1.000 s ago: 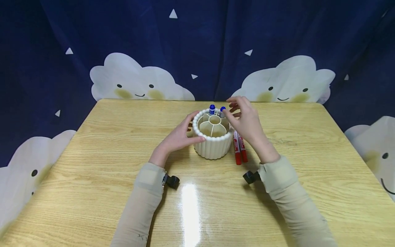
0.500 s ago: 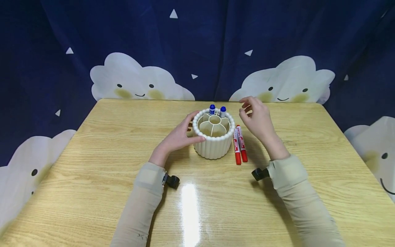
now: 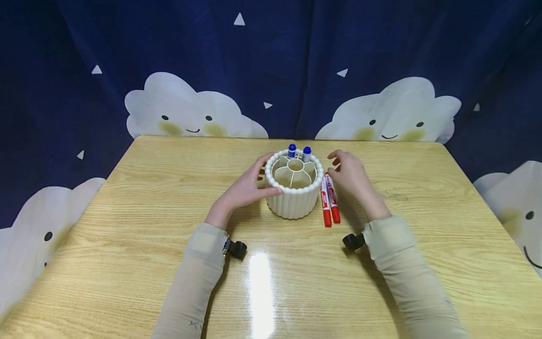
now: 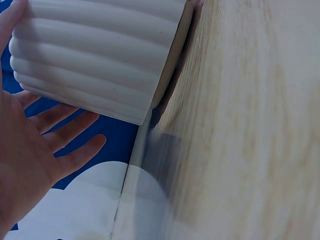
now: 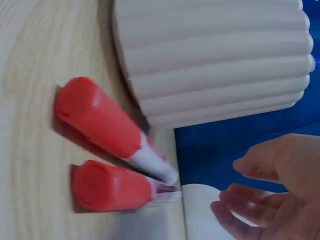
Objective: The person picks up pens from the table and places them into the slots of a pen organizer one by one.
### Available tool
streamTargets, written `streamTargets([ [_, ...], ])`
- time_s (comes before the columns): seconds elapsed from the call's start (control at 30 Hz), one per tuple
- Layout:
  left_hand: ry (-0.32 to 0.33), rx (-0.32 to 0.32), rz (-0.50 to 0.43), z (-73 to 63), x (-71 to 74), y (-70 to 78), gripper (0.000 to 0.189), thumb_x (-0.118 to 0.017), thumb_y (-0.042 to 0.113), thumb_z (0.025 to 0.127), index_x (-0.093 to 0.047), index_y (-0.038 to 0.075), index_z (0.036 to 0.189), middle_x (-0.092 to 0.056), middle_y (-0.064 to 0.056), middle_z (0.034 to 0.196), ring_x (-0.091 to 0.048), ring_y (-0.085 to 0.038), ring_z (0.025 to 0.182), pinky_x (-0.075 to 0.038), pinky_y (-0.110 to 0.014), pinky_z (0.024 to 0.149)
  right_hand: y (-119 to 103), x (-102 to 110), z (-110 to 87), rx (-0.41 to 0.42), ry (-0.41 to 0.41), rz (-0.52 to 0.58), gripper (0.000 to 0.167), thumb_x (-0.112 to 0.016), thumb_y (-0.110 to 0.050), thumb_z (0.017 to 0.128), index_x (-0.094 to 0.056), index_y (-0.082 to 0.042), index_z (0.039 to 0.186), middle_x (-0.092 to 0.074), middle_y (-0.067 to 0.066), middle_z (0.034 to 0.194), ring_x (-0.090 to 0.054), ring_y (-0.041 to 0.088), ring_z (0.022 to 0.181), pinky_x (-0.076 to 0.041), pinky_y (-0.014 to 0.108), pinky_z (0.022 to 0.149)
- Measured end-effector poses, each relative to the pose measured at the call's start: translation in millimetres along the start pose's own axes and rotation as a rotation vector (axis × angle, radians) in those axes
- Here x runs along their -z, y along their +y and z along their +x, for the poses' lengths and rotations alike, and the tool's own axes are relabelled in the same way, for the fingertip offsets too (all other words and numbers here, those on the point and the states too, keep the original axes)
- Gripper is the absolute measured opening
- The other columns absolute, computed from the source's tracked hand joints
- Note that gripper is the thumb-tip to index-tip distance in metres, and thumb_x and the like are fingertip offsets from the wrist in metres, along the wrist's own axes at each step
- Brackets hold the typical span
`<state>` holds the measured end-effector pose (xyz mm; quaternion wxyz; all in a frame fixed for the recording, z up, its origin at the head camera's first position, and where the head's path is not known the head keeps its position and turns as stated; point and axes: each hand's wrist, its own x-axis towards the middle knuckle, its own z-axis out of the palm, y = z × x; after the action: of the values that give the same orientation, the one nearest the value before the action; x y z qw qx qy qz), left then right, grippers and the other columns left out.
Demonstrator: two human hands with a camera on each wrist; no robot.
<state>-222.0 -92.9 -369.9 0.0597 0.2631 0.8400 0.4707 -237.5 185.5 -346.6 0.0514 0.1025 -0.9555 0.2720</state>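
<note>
A cream ribbed pen holder (image 3: 293, 205) with a beaded rim and petal-shaped compartments stands upright on the table. My left hand (image 3: 244, 189) holds it from the left, thumb at the front rim and fingers round the far side. Two blue-capped markers, one blue-labelled (image 3: 291, 151) and one plainer (image 3: 306, 155), stand in its back compartments. To the holder's right lie two red-capped whiteboard markers, the left marker (image 3: 325, 203) and the right marker (image 3: 334, 205), caps toward me. My right hand (image 3: 349, 173), fingers loosely bent and holding nothing, hovers by their far ends.
The wood-grain table (image 3: 139, 202) runs back to a dark blue curtain (image 3: 271, 61) printed with white clouds. A black wrist camera (image 3: 237, 249) sits on the left wrist, another camera (image 3: 353, 242) on the right.
My right hand drew away from the blue-capped marker to the right, then came down and nearer toward the red markers. My left hand and the pen holder have stayed put.
</note>
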Motion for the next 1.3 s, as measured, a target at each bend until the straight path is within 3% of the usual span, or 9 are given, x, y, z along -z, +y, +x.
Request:
streamTargets([
  [0.13,-0.001,-0.002,0.001,-0.3,0.2,0.9,0.095,-0.072,0.046,0.073,-0.014,0.026,0.145,-0.033,0.001,0.142,-0.044,-0.021,0.117,-0.041,-0.039,0.094,6,-7,0.8,-0.036,-0.080,-0.030,0.035,-0.055,-0.008,0.083,-0.051,0.004,0.117,-0.056,0.026,0.104,-0.054,0.036,0.094,-0.046,0.046,0.080],
  [0.57,-0.010,-0.003,-0.002,0.4,0.4,-0.6,0.092,-0.071,0.042,0.075,-0.014,0.028,0.145,-0.033,0.001,0.141,-0.044,-0.022,0.117,-0.041,-0.040,0.095,17,-21,1.6,-0.075,-0.158,-0.063,0.040,-0.055,-0.006,0.079,-0.051,0.006,0.116,-0.060,0.025,0.097,-0.056,0.034,0.088,-0.046,0.045,0.078],
  [0.87,-0.002,-0.008,-0.007,0.1,-0.2,-0.8,0.093,-0.072,0.042,0.074,-0.015,0.023,0.145,-0.035,0.000,0.140,-0.044,-0.023,0.116,-0.041,-0.041,0.094,14,-20,3.2,-0.215,-0.231,-0.071,0.040,-0.054,-0.011,0.080,-0.049,0.005,0.117,-0.060,0.023,0.104,-0.054,0.030,0.088,-0.046,0.039,0.076],
  [1.1,0.001,-0.014,-0.009,-0.2,-0.3,0.0,0.095,-0.072,0.044,0.073,-0.015,0.021,0.146,-0.034,-0.001,0.141,-0.044,-0.024,0.116,-0.041,-0.041,0.094,11,-18,3.1,-0.222,-0.245,-0.095,0.049,-0.058,-0.011,0.077,-0.046,0.008,0.121,-0.058,0.023,0.100,-0.052,0.031,0.086,-0.046,0.042,0.077],
  [1.3,-0.004,-0.012,-0.007,-0.1,-0.2,0.2,0.094,-0.072,0.043,0.074,-0.015,0.023,0.146,-0.034,-0.001,0.141,-0.044,-0.024,0.116,-0.041,-0.041,0.095,10,-18,3.0,-0.222,-0.268,-0.128,0.050,-0.060,-0.014,0.078,-0.047,0.008,0.122,-0.058,0.025,0.105,-0.052,0.034,0.093,-0.044,0.046,0.085],
])
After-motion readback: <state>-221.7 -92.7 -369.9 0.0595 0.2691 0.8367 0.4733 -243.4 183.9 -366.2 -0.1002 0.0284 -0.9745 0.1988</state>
